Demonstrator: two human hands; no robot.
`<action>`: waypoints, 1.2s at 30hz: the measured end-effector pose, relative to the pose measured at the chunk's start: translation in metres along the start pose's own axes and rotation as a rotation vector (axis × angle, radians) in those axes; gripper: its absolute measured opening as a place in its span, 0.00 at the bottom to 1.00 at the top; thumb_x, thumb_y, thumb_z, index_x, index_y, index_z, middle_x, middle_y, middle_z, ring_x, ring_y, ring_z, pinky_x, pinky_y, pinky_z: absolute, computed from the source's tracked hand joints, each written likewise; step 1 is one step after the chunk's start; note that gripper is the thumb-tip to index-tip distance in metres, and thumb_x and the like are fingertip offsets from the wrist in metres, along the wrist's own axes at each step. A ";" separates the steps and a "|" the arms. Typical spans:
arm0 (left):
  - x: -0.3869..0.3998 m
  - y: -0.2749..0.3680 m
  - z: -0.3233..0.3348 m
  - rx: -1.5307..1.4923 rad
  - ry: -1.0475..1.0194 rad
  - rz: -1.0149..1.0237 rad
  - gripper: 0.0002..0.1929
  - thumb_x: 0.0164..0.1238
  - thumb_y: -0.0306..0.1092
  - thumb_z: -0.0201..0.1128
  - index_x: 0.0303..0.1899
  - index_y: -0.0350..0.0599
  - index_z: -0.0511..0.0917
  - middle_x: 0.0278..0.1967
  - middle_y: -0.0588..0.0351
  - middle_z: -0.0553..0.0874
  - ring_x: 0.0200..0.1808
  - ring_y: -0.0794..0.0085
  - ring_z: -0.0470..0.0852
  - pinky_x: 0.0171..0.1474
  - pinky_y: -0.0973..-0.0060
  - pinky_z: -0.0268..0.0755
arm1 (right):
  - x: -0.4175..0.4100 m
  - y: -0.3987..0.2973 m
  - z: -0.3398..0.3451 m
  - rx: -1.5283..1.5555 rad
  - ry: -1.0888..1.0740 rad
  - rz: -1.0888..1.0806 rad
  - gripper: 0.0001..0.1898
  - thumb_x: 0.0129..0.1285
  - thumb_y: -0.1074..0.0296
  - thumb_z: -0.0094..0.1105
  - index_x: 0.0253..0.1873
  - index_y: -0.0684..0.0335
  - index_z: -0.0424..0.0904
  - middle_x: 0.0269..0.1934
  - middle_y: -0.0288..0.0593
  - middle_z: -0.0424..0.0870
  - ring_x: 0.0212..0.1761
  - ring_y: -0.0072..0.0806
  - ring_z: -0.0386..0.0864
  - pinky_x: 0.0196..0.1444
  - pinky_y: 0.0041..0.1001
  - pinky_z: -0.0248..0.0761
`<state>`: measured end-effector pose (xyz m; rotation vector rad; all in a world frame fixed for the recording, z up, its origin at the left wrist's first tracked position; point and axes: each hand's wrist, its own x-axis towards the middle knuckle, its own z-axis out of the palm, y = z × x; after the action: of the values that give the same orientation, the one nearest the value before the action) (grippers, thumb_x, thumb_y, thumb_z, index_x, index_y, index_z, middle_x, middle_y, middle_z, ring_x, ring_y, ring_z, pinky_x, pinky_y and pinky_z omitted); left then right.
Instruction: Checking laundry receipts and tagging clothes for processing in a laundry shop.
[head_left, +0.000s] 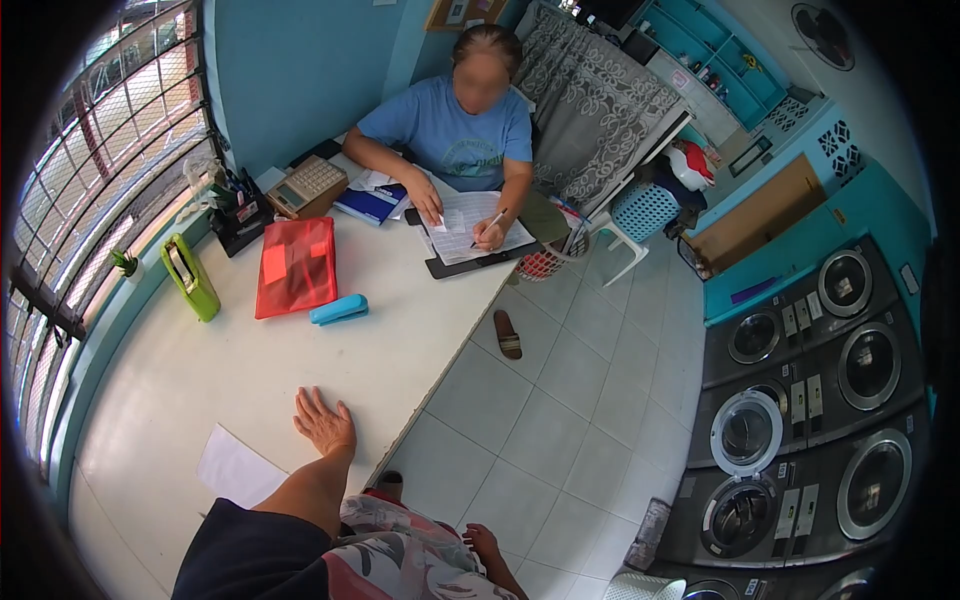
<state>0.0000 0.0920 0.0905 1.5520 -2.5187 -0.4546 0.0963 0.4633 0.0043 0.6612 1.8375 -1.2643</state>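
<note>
My left hand (324, 426) lies palm down on the white table (315, 360), fingers spread, holding nothing. A blank sheet of paper (238, 466) rests beside my left forearm, partly covered by my dark sleeve. My right hand (480, 541) hangs low at my side over the floor, its fingers loosely bent and apart, with nothing seen in it. Beyond my left hand are a light blue stapler (339, 309), a red mesh zip pouch (298, 266) and a green tape dispenser (189, 277).
Across the table a seated person (472, 142) writes with a pen on papers over a black clipboard (480, 262). A calculator (309, 184) and black desk organizer (240, 214) stand near the window. Stacked front-loading machines (795, 420) line the right; a slipper (508, 334) lies on the tiles.
</note>
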 end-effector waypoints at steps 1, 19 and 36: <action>0.000 0.000 -0.001 -0.003 0.000 0.002 0.28 0.56 0.45 0.48 0.59 0.48 0.56 0.64 0.55 0.49 0.66 0.67 0.43 0.63 0.59 0.34 | 0.000 0.000 0.001 -0.007 0.004 0.000 0.16 0.55 0.67 0.47 0.50 0.61 0.69 0.34 0.43 0.78 0.31 0.27 0.74 0.29 0.24 0.68; 0.000 0.000 0.002 0.019 0.004 0.004 0.28 0.57 0.45 0.47 0.59 0.48 0.55 0.64 0.55 0.48 0.66 0.67 0.43 0.63 0.60 0.34 | -0.006 -0.008 0.006 -0.030 0.000 -0.017 0.16 0.55 0.69 0.44 0.49 0.64 0.68 0.34 0.44 0.78 0.31 0.27 0.76 0.30 0.23 0.70; 0.001 -0.001 0.004 0.010 0.016 0.003 0.28 0.57 0.45 0.47 0.59 0.49 0.56 0.64 0.56 0.49 0.66 0.68 0.43 0.63 0.60 0.34 | 0.000 -0.005 0.005 -0.024 -0.002 -0.019 0.16 0.55 0.69 0.45 0.49 0.64 0.68 0.35 0.44 0.78 0.32 0.27 0.76 0.29 0.23 0.70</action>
<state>-0.0004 0.0916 0.0868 1.5492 -2.5151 -0.4287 0.0939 0.4569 0.0067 0.6305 1.8590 -1.2532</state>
